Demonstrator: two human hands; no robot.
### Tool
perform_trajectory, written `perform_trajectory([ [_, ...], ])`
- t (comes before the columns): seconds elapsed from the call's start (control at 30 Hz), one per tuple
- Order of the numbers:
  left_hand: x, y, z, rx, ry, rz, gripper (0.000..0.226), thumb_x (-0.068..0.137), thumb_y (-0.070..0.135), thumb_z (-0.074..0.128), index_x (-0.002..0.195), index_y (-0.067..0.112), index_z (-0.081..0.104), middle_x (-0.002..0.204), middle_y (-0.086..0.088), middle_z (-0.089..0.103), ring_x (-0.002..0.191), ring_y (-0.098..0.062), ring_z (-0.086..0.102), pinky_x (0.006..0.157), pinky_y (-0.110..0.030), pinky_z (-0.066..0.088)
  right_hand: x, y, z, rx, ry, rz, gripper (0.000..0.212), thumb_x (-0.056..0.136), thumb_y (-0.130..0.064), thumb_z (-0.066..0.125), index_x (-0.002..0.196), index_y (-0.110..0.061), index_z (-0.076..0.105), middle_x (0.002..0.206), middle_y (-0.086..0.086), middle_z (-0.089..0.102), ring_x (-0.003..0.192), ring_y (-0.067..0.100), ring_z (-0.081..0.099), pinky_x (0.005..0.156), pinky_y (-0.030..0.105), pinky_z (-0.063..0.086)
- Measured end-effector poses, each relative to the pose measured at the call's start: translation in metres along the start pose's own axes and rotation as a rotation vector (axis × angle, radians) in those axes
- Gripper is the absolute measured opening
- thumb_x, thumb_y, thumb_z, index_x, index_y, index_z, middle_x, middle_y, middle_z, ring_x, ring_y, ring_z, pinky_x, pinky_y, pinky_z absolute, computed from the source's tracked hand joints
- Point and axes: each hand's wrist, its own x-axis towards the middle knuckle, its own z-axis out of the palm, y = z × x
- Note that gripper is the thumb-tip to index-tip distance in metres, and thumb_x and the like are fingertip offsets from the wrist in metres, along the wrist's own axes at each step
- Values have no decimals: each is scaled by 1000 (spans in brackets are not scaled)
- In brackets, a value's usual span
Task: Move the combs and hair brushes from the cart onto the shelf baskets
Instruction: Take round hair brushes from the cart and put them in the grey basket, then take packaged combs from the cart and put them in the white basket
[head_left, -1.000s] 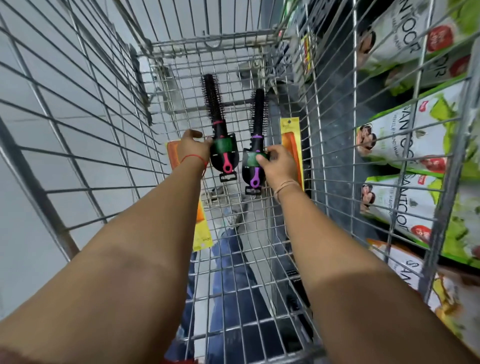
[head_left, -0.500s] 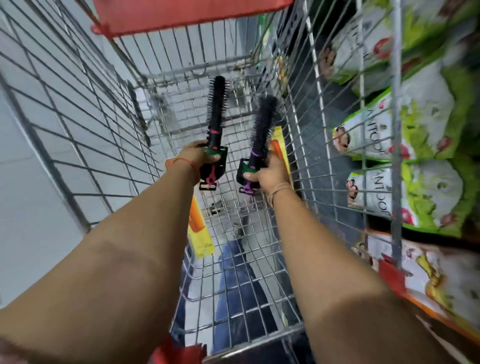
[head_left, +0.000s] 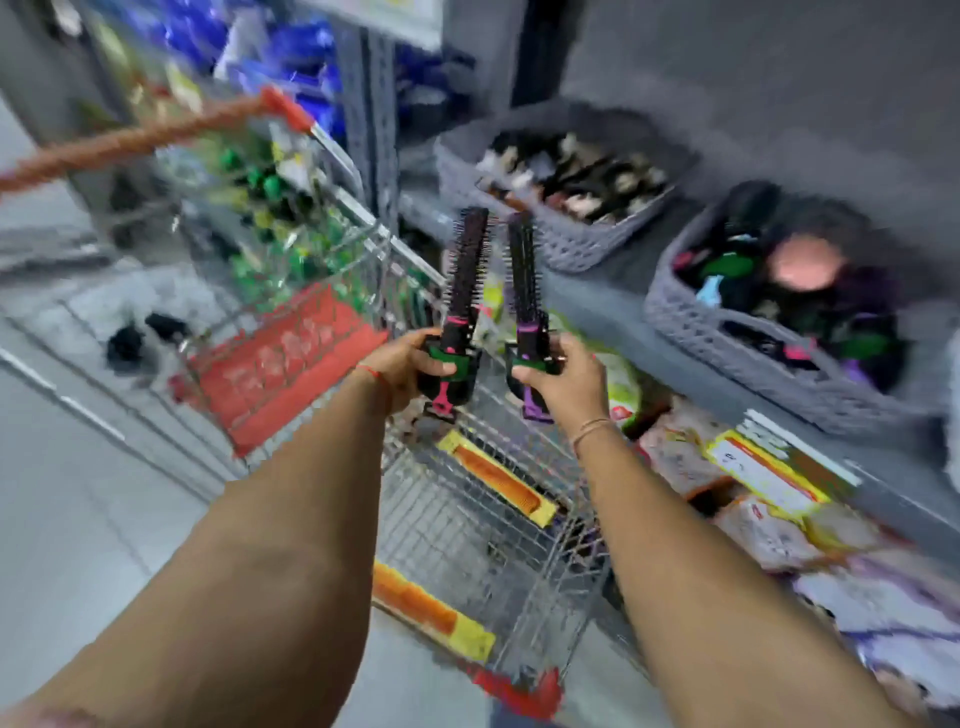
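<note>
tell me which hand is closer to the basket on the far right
The right hand. It holds the purple brush just left of and below the basket. The left hand, with the pink brush, is farther left, over the cart.

open air above cart (head_left: 519, 530), baskets (head_left: 727, 358) crowded

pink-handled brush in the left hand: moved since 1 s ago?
Yes. The pink-handled brush, gripped by the left hand, has come up out of the cart; earlier it lay down inside it. The combs stayed in the cart.
</note>
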Motion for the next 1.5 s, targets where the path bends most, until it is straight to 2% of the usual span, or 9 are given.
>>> perform_trajectory([
  [0.13,-1,88,70,156,-220,85,41,86,-23,30,81,9,56,48,4,71,45,-6,68,48,-18,57,-8,-53,-87,75,249,-18,31,71,-6,74,99,-1,61,104,23,68,90,27,61,82,38,49],
  [0.33,20,152,176,245,-262,180,34,88,-17,39,78,11,55,50,1,68,48,-11,66,51,-24,54,-12,-78,-202,212,578,-27,47,74,-4,72,117,5,55,110,20,64,92,17,54,78,11,48],
  [0.43,31,160,224,191,-238,218,27,88,-15,43,92,8,57,46,4,69,43,-6,65,54,-19,56,-6,-76,-242,283,684,-26,54,76,-6,71,125,0,50,127,22,57,111,26,56,99,34,45],
  [0.57,64,157,276,139,-78,304,51,85,-15,51,134,-5,41,104,-16,58,61,-14,58,83,-33,50,19,-64,-277,266,775,-12,35,79,-6,67,112,0,56,118,25,61,100,27,58,86,25,42],
  [0.9,136,103,318,622,-41,79,41,91,3,52,132,3,51,143,-16,49,128,-25,50,73,-16,51,64,-8,-291,-102,522,286,26,87,-8,54,111,-1,62,121,19,63,112,32,57,95,30,42],
  [1.07,136,90,328,1440,80,310,43,79,22,69,120,9,65,126,-15,64,120,-28,57,104,-33,45,70,0,-268,-401,412,356,26,87,-12,57,109,1,62,119,21,61,110,34,57,90,33,47],
  [1.2,132,88,324,1633,138,459,45,76,35,69,119,21,65,136,-10,39,126,-31,35,106,-38,38,65,-4,-252,-624,453,354,28,89,-7,48,115,0,56,130,18,46,117,35,48,89,38,46],
  [1.3,118,99,300,1376,123,580,43,78,36,68,120,24,65,127,-11,43,117,-30,41,104,-32,35,61,-28,-250,-714,434,249,35,88,-29,56,114,-6,58,130,16,45,120,35,41,93,41,43],
  [1.5,68,143,179,-165,409,423,38,94,11,46,57,14,39,29,8,50,26,-1,41,37,-22,36,48,-136,-150,-102,300,-57,32,84,-52,52,71,-23,60,77,10,73,73,31,69,66,37,53],
])
